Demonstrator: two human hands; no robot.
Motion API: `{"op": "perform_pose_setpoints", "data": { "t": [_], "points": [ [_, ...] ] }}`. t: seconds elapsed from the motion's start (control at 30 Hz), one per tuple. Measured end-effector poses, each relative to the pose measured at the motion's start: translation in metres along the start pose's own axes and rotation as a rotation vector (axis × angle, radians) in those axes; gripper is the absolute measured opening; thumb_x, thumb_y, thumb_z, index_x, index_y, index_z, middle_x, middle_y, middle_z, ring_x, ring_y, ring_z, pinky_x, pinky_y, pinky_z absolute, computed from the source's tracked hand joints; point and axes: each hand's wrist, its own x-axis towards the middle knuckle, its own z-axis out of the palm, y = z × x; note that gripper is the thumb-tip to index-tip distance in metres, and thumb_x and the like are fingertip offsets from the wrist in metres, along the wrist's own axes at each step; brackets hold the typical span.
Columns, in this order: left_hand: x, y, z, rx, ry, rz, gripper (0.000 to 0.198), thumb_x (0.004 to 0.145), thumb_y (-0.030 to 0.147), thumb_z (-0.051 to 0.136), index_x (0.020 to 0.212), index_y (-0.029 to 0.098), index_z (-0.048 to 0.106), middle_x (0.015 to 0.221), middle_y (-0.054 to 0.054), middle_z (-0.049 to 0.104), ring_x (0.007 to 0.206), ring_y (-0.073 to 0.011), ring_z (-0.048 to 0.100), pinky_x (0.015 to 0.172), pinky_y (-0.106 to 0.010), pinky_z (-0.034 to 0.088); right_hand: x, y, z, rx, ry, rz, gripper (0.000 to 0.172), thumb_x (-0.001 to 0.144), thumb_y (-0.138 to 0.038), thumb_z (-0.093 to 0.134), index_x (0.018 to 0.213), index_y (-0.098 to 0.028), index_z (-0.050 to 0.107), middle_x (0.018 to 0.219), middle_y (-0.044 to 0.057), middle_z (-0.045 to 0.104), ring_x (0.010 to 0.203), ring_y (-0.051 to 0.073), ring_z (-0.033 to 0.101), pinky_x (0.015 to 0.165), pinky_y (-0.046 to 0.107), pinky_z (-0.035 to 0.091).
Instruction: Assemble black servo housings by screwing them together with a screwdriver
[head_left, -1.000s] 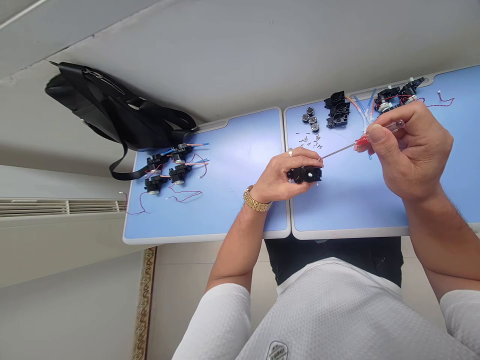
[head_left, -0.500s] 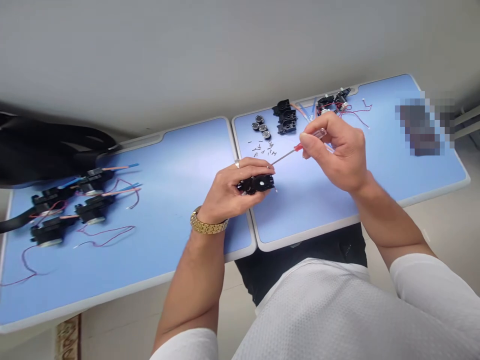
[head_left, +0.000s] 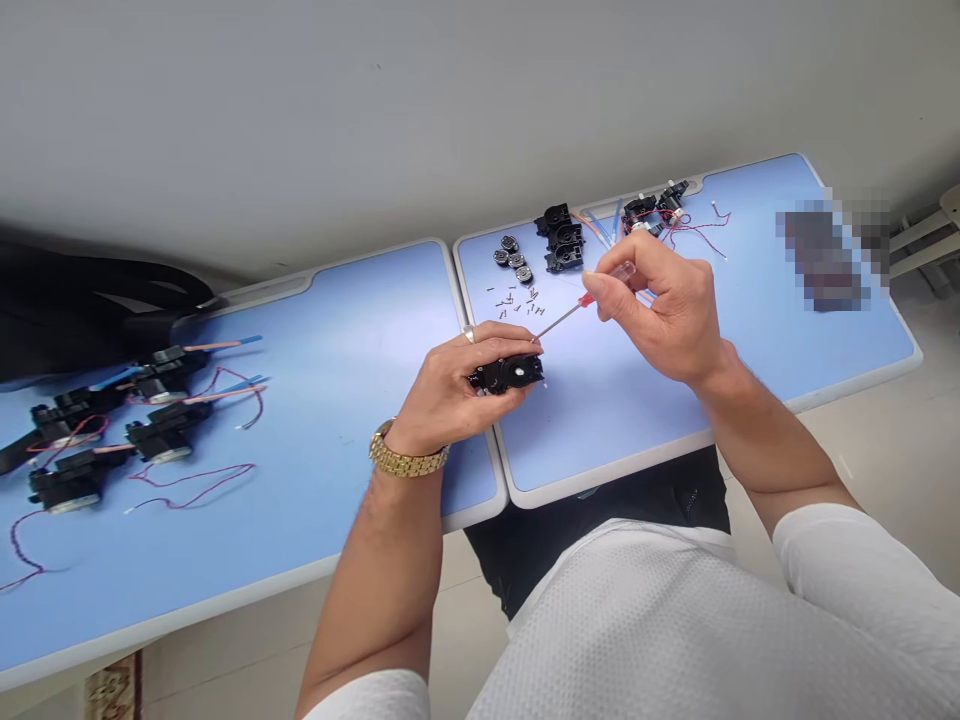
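Note:
My left hand [head_left: 450, 385] grips a small black motor housing [head_left: 510, 373] over the gap between two blue tabletops. My right hand [head_left: 664, 305] pinches a thin screwdriver [head_left: 581, 301] with a red and clear handle. Its metal tip touches the top right corner of the housing. Several tiny screws [head_left: 517, 298] lie scattered just beyond the housing. A gold watch sits on my left wrist and a ring on one finger.
Black housings [head_left: 561, 238] and round discs [head_left: 513, 258] lie at the back of the right table [head_left: 750, 330]. Wired motors [head_left: 652, 210] sit further right. Several assembled units with red wires [head_left: 135, 425] rest on the left table [head_left: 315, 480]. A black bag [head_left: 90, 300] lies at far left.
The view has swung right and tilted, so the tables and left units appear shifted left. Both hands keep the same hold on the housing and the screwdriver.

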Motion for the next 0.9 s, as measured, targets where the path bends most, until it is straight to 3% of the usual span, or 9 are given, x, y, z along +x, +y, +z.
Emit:
{"op": "perform_pose_setpoints", "data": {
  "t": [0.2,0.37,0.67,0.9],
  "points": [
    [-0.001,-0.002,0.003,-0.01,0.031,0.014,0.027,0.09,0.027,0.085,0.117,0.028,0.09,0.122,-0.006,0.09,0.107,-0.0244,0.086,0.097,-0.038,0.073,0.001,-0.002,-0.002,-0.058,-0.016,0.061,0.041,0.118,-0.063,0.061,0.096,-0.03,0.065,0.076,-0.006,0.068,0.064,0.013,0.071,0.061,0.028,0.058],
    [-0.002,-0.005,0.004,-0.022,0.042,0.036,0.028,0.09,0.025,0.085,0.118,0.025,0.09,0.122,-0.009,0.09,0.107,-0.0243,0.086,0.099,-0.039,0.073,0.003,-0.007,-0.004,0.059,0.014,0.091,0.041,0.113,-0.068,0.071,0.097,-0.03,0.069,0.077,-0.006,0.074,0.066,0.015,0.076,0.063,0.03,0.063],
    [-0.003,-0.009,0.004,-0.042,0.074,0.104,0.038,0.088,0.018,0.085,0.125,0.028,0.086,0.129,-0.007,0.089,0.115,-0.0241,0.086,0.102,-0.043,0.072,0.001,-0.017,-0.005,0.136,0.084,0.098,0.012,0.109,-0.037,0.082,0.1,-0.032,0.078,0.082,-0.005,0.083,0.073,0.02,0.086,0.069,0.037,0.07],
    [-0.004,-0.006,0.004,-0.059,0.082,0.074,0.034,0.09,0.02,0.085,0.123,0.028,0.086,0.135,-0.009,0.086,0.119,-0.0256,0.084,0.096,-0.042,0.072,0.001,-0.02,-0.005,0.082,0.096,0.078,0.01,0.112,-0.035,0.077,0.102,-0.036,0.077,0.082,-0.005,0.084,0.073,0.023,0.085,0.071,0.043,0.071]
  ]
}}
